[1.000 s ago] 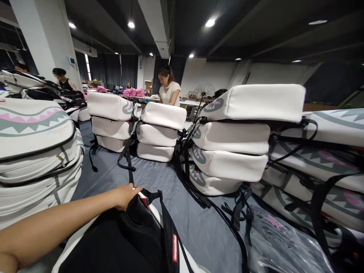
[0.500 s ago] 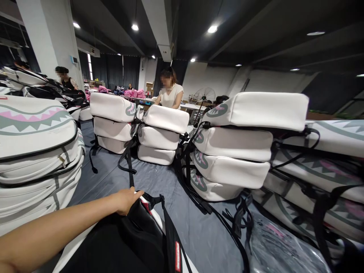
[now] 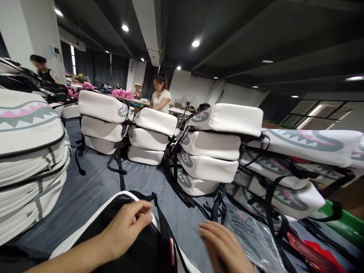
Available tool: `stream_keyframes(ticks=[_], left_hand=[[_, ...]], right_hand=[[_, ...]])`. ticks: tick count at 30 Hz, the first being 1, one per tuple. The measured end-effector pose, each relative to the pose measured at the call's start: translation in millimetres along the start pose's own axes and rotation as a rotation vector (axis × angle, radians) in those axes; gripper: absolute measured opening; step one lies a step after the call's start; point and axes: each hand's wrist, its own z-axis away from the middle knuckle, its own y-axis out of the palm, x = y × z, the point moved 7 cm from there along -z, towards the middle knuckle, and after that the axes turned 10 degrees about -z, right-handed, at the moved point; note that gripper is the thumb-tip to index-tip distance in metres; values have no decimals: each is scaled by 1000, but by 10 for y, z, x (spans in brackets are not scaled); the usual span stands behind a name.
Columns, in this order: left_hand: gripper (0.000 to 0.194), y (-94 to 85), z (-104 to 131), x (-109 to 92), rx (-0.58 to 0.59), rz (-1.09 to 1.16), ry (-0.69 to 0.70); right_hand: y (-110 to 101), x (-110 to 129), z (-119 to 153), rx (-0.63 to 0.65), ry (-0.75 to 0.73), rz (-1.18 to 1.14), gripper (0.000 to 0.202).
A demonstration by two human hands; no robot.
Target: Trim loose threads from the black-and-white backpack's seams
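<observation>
Below me lies a backpack with a black back panel, white edging and black straps, one bearing a red-and-white label. Over its upper part hovers my left hand, fingers loosely curved and a small gap between thumb and fingertips; nothing shows in it. My right hand, slightly blurred, is to the right of the backpack with its fingers stretched out. It is nearest a clear plastic bag with dark and pink print. The right palm is hidden from view.
White shark-mouth backpacks stand in stacks: one at left, others across the grey-covered table, including a right-hand stack. Loose black straps trail on the cover. Something red lies at lower right. A person works behind the stacks.
My left hand has let go of the backpack's top edge and drawn back over its panel. My right hand has come into view. The view has turned right.
</observation>
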Motion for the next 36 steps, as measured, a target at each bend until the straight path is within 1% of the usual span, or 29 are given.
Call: stream_keyframes(ticks=[2, 3, 4, 5, 7, 8, 9, 10, 11, 12, 13, 14, 15, 16, 17, 19, 22, 25, 27, 29, 30, 31, 33, 34, 35, 36], left_hand=[[60, 247, 167, 37, 159, 372, -116], [65, 340, 235, 82, 212, 512, -168], [67, 399, 287, 141, 235, 621, -208], [68, 430, 326, 213, 239, 702, -243], [72, 441, 375, 336, 249, 781, -282], [74, 418, 383, 367, 246, 786, -276], [74, 363, 379, 381, 214, 773, -258], [71, 276, 365, 378, 147, 746, -234], [67, 167, 350, 365, 54, 713, -213], [61, 50, 341, 343, -50, 685, -200], [55, -55, 340, 316, -141, 664, -196], [50, -131, 342, 286, -202, 649, -197], [46, -171, 345, 256, -227, 640, -199], [43, -178, 347, 231, -225, 633, -199], [41, -161, 351, 217, -209, 626, -198], [39, -87, 367, 227, -179, 609, -194], [37, 26, 413, 319, -197, 583, -207], [37, 103, 459, 388, -202, 553, -204], [37, 118, 480, 395, -175, 502, -166], [37, 78, 499, 402, -156, 397, -102], [37, 19, 511, 419, -176, 318, -62], [37, -74, 527, 452, -233, 227, -24], [34, -333, 579, 569, -438, 20, 28], [32, -463, 608, 657, -548, -85, 24], [34, -567, 626, 764, -630, -180, -7], [42, -635, 621, 889, -661, -255, -62]], right_hand=[[322, 548, -306, 54, -228, 29, 26], [458, 776, -410, 70, -312, 44, 25], [570, 957, -481, 86, -374, 54, 24], [653, 1083, -525, 101, -411, 59, 23], [740, 1193, -548, 130, -441, 51, 23], [749, 1193, -539, 142, -441, 39, 23], [732, 1162, -530, 136, -418, 25, 25], [685, 1105, -528, 102, -369, 8, 27], [621, 1023, -536, 48, -279, -21, 30], [558, 916, -549, -7, -148, -68, 32], [519, 798, -557, -43, 15, -141, 30], [523, 687, -555, -48, 190, -242, 25], [577, 607, -544, -20, 353, -364, 21], [674, 574, -531, 41, 485, -497, 21], [788, 582, -521, 109, 582, -622, 23], [988, 649, -521, 198, 684, -803, 28], [1185, 697, -543, 224, 725, -893, 29], [1293, 666, -558, 256, 731, -869, 26], [1306, 651, -589, 297, 673, -780, 23], [1284, 647, -634, 323, 581, -677, 22], [1268, 638, -655, 322, 541, -636, 22], [1251, 617, -674, 307, 515, -600, 21], [1235, 545, -711, 263, 496, -529, 20], [1248, 503, -730, 248, 499, -488, 20], [1283, 464, -747, 250, 507, -448, 19], [1344, 435, -764, 276, 516, -415, 18]])
